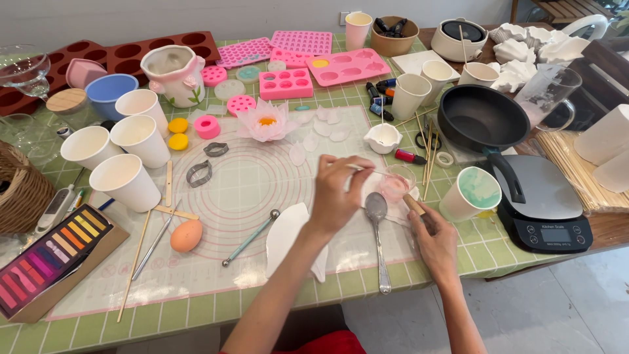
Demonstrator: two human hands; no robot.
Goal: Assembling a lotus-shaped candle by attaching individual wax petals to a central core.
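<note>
My left hand point(341, 193) is raised over the translucent work mat point(242, 190), its fingers pinched on a thin white petal-like piece point(359, 168). My right hand point(436, 242) rests on the mat's right edge and grips a short wooden-handled tool point(414, 205) that points toward a small clear cup of pink liquid point(396, 183). A metal spoon point(378, 229) lies between my two hands. A pink flower with a yellow centre point(266, 122) sits at the top of the mat, with loose white petals point(321, 131) beside it.
Several white paper cups point(124, 180) stand at left, with an egg point(187, 235), a colour palette box point(49, 259) and cutters point(198, 173). Pink silicone moulds point(286, 83) line the back. A black pan point(481, 118), a digital scale point(544, 210) and a green-stained cup point(472, 192) sit at right.
</note>
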